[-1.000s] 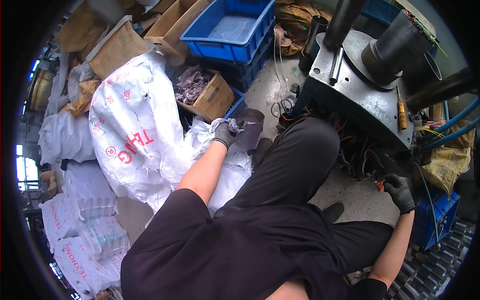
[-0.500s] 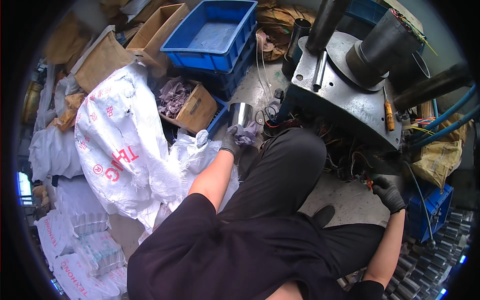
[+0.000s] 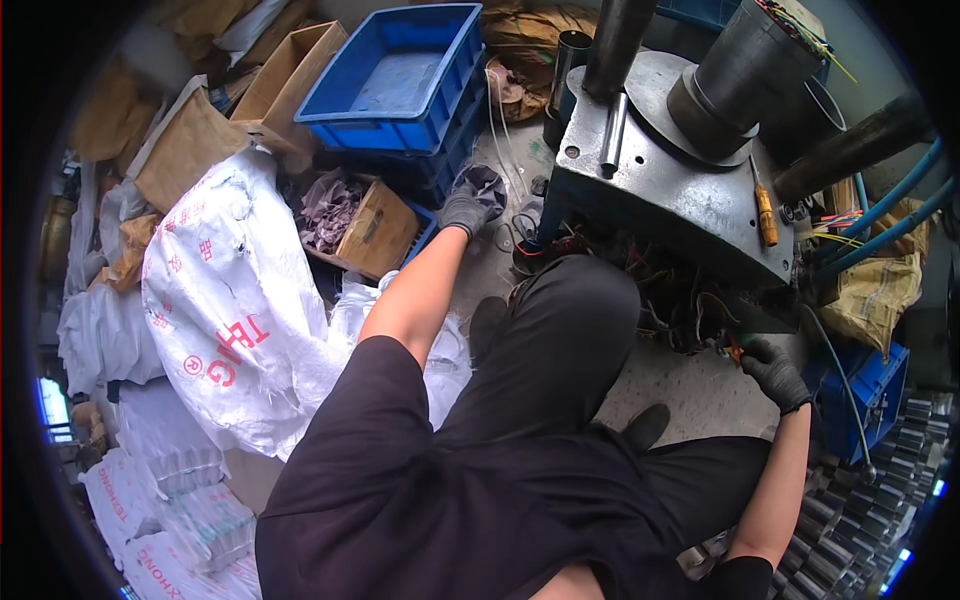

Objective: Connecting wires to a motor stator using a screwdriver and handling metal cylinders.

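Note:
My left hand [image 3: 464, 212], in a grey glove, reaches forward on the floor beside the wooden box. Its fingers are closed on a crumpled purple-grey rag [image 3: 486, 186]. The shiny metal cylinder that stood there is hidden, and I cannot tell whether the rag covers it. On the right, my gloved right hand [image 3: 776, 374] is closed around a small tool with an orange handle [image 3: 736, 353]; its exact kind does not show. The tool's front end lies near tangled wires [image 3: 700, 325] beneath the machine.
A heavy steel machine [image 3: 665, 185] with thick posts stands ahead, with a wooden-handled screwdriver [image 3: 767, 217] on its plate. Stacked blue crates [image 3: 400, 135], a wooden box [image 3: 378, 230] of rags and a white woven sack [image 3: 235, 310] lie left. Metal cylinders [image 3: 870, 510] fill the lower right.
My left hand has moved forward with the rag, and the shiny cylinder is no longer visible. The right hand stays nearly in place. The whole view has shifted slightly.

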`<move>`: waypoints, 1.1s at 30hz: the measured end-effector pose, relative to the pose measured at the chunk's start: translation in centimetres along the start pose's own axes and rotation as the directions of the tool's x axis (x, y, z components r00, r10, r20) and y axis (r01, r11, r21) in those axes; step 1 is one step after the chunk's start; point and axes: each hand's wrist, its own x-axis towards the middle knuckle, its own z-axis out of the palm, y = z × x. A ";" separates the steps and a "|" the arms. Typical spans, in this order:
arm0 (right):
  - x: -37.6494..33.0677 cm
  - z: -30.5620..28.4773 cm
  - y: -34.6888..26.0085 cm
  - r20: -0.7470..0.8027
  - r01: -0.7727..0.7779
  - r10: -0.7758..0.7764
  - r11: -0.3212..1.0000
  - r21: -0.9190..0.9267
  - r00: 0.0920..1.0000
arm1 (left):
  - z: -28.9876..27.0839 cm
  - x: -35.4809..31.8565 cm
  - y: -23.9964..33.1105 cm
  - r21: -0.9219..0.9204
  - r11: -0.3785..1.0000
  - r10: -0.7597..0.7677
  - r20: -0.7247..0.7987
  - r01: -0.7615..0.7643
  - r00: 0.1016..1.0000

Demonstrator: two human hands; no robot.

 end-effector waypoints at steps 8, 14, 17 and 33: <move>2.3 1.8 -12.6 -0.238 0.473 -0.437 0.874 0.117 0.867 | -14.5 -10.2 1.1 -0.918 0.385 0.088 -0.060 -0.089 0.994; 2.9 8.4 -35.5 -0.020 0.597 -0.741 0.524 0.607 0.671 | -24.0 -21.6 5.6 -0.942 0.244 0.583 -0.048 -0.231 0.811; 6.3 15.0 -40.6 0.430 0.107 -0.676 0.599 0.794 0.598 | -21.2 -20.5 4.4 -0.882 0.342 0.578 -0.075 -0.324 0.813; 16.8 23.1 -38.9 -0.193 0.446 -0.453 0.559 0.699 0.871 | -1.3 -30.9 -27.3 0.416 0.892 -0.120 0.595 -0.177 0.794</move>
